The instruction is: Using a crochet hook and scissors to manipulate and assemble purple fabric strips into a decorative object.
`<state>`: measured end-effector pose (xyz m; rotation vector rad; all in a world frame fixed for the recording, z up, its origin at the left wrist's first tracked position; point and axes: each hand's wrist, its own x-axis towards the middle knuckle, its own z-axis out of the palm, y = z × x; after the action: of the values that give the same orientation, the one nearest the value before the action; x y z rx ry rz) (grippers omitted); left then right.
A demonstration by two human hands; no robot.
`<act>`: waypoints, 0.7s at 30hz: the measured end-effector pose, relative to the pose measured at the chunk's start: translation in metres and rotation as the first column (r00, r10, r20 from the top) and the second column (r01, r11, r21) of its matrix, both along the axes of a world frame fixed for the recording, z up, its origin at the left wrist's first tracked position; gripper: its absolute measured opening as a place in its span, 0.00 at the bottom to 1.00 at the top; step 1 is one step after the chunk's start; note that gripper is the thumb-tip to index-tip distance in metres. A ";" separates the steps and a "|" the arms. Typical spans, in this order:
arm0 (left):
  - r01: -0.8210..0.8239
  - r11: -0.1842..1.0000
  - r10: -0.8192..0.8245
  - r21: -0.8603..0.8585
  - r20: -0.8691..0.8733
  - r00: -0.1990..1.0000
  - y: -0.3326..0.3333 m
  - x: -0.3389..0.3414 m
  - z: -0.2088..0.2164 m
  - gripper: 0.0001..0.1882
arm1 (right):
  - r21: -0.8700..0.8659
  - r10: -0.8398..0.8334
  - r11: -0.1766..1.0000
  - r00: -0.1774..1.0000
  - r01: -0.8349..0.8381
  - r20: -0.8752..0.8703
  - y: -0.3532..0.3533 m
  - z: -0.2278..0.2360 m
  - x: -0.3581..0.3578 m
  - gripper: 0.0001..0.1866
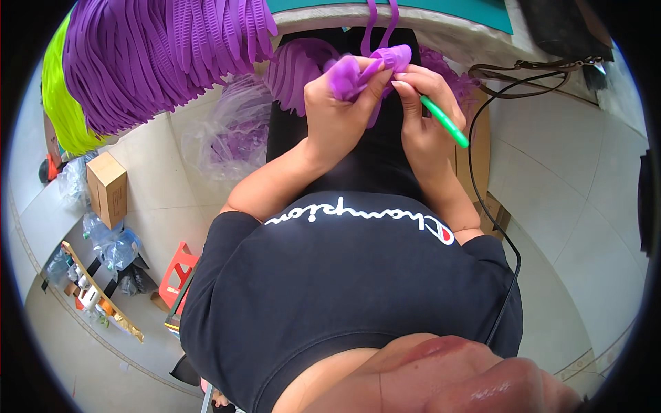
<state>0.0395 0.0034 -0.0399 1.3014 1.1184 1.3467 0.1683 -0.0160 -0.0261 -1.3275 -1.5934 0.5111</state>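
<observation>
Just beyond my lap, my left hand (337, 120) pinches a soft purple rubbery piece (394, 56) between thumb and fingers. Part of that piece bunches above the hand, and narrow purple strips (369, 27) run up from it toward the table. Close on its right, my right hand (432, 103) is closed round a slim green pen-shaped tool (444, 122). The tool slants down to the right; its working tip is hidden by my fingers at the purple piece. More ribbed purple strips (292, 72) lie beside my left hand.
A thick row of purple strips (172, 58) hangs at the upper left, beside yellow-green ones (65, 89). A teal mat (461, 12) covers part of the table. A black cable (473, 162) runs down on the right. A clear plastic bag (231, 117), cardboard box (108, 189) and red stool (180, 265) stand left.
</observation>
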 end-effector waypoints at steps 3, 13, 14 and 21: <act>0.000 1.000 0.000 0.014 -0.037 0.999 0.001 0.001 -0.002 0.06 | 0.188 -0.068 0.979 0.996 0.076 -0.050 0.007 -0.008 0.009 0.05; 0.227 0.949 -0.189 -0.217 0.182 0.965 0.011 -0.008 -0.002 0.14 | -0.031 -0.099 0.995 0.879 0.096 -0.467 0.007 -0.012 0.010 0.07; 0.237 0.946 -0.211 -0.220 0.134 0.968 0.011 -0.008 -0.001 0.14 | -0.053 -0.084 0.996 0.878 0.066 -0.471 0.006 -0.010 0.008 0.07; 0.378 0.846 -0.302 -0.377 0.245 0.921 0.017 -0.020 0.003 0.10 | -0.156 -0.046 0.987 0.834 -0.048 -0.550 0.005 -0.009 0.011 0.09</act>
<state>0.0199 0.0199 -0.0365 0.9828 0.9316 0.8747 0.1796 -0.0106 -0.0352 -1.1531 -1.0827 0.9514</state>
